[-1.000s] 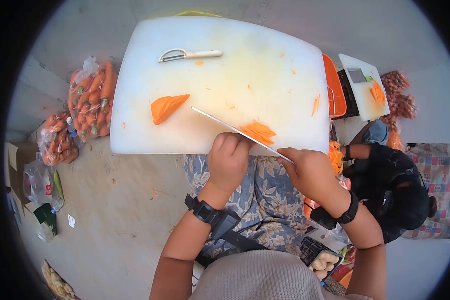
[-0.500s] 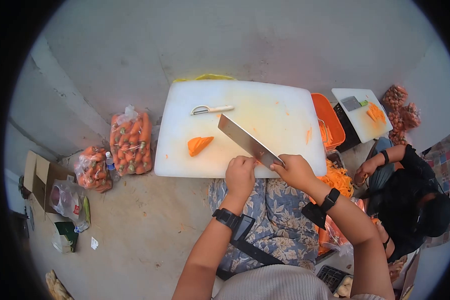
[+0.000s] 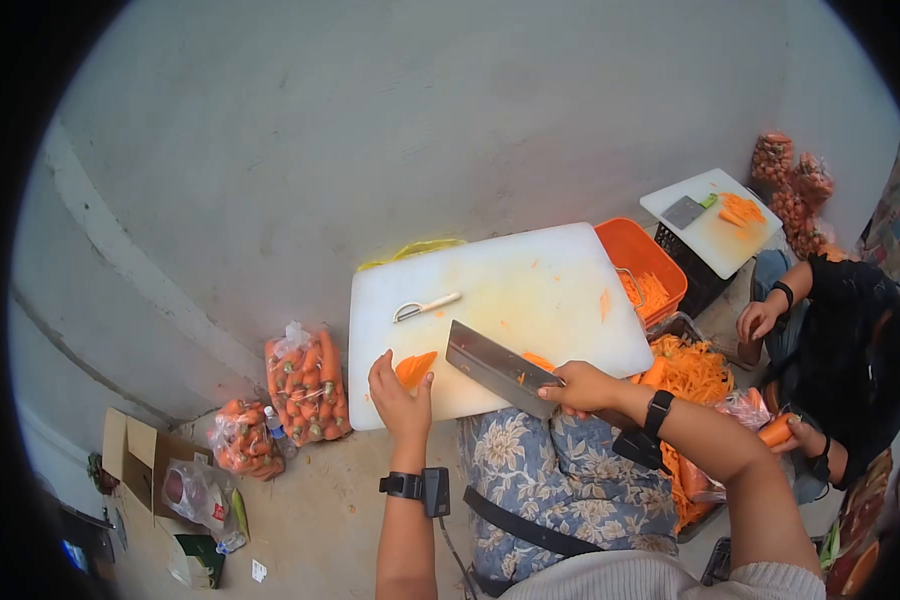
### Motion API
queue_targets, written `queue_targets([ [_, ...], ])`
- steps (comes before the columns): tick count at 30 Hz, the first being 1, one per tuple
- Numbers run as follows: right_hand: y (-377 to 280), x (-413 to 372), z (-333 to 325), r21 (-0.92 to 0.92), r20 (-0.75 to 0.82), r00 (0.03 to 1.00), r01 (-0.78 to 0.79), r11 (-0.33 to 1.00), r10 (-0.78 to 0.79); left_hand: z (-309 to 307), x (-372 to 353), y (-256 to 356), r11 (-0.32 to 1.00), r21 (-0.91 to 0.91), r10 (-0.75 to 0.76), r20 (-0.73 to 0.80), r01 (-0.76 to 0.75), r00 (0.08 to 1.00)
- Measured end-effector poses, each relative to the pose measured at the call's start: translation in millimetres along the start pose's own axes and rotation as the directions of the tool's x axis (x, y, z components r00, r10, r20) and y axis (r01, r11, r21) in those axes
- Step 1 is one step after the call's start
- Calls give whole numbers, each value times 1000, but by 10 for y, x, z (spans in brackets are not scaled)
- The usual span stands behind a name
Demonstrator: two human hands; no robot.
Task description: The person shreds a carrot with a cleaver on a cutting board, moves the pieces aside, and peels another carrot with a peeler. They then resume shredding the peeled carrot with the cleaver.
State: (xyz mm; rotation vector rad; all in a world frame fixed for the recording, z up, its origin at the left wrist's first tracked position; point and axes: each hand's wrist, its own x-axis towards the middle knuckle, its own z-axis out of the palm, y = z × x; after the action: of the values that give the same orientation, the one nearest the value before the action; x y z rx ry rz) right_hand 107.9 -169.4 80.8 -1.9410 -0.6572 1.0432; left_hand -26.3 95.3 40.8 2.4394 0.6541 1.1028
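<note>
A cleaver [image 3: 495,362] lies slanted over the front of the white cutting board [image 3: 560,265], its handle gripped in my right hand [image 3: 585,388]. Just behind the blade, a bit of orange carrot [image 3: 538,361] shows on the board. My left hand [image 3: 400,402] is at the board's front left, thumb and fingers apart around the near side of a stack of carrot slices [image 3: 416,368]. Farther back on the board rests a white-handled peeler [image 3: 427,306]. Small carrot scraps [image 3: 605,304] are scattered toward the right side.
An orange bucket [image 3: 677,290] of carrot shreds stands right of the board, with a heap of shredded carrot [image 3: 700,368] nearer me. Bags of carrots [image 3: 308,385] sit at left. A co-worker's hand [image 3: 796,436] holds a carrot beside a second board [image 3: 712,245].
My left hand has moved left from near the blade to the carrot slices, its fingers spreading. The right hand keeps the cleaver. The view has shifted, so the board appears lower and tilted.
</note>
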Motion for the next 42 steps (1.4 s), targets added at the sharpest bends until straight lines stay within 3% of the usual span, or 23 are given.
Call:
queue_targets([
  [4,109,104,-104,5,-18,999,-36,999,36,195,-41,-106,998,-28,-55,155,60,986],
  [9,210,73,-479,20,-81,993,-89,996,90,228,-115,-129,998,-42,-51,114,56,992],
  [15,615,76,-1203,52,-416,897,-140,989,149,227,-117,-186,998,-45,-33,110,38,993],
  [17,940,218,-1570,-142,-565,824,-163,976,55,215,-101,-171,998,-43,-33,107,38,994],
  [18,936,204,-1647,-146,-567,822,-159,976,49,209,-91,-164,998,-37,-38,117,43,992],
  [20,934,193,-1761,-574,-749,562,-286,767,-351,205,-65,-157,998,-36,-45,116,50,992],
  [21,943,210,-1783,-580,-746,562,-282,765,-358,200,-35,-163,996,-37,-72,141,78,987],
  [23,903,216,-1728,-373,-797,580,-247,894,-172,182,24,-199,992,-24,-118,169,123,979],
  [24,784,159,-1627,-387,-781,599,-242,890,-177,205,62,-237,996,-18,-88,182,93,979],
  [26,549,29,-1313,-137,-678,734,-74,988,-39,219,96,-322,994,21,-106,190,104,976],
  [27,541,29,-1185,-146,-644,764,-67,987,-43,243,136,-330,995,28,-101,224,97,969],
  [29,527,79,-988,136,-460,887,34,990,33,252,174,-370,993,57,-116,240,105,964],
  [30,529,114,-895,155,-418,908,41,987,28,250,189,-378,994,55,-101,258,89,961],
  [35,669,293,-866,181,-376,927,57,982,15,243,168,-287,996,19,-87,267,85,960],
  [38,725,311,-915,419,-357,923,20,908,145,281,90,-114,996,36,-93,243,87,966],
  [42,715,345,-874,385,-373,917,16,923,140,429,-36,221,998,-35,-38,257,48,966],
])
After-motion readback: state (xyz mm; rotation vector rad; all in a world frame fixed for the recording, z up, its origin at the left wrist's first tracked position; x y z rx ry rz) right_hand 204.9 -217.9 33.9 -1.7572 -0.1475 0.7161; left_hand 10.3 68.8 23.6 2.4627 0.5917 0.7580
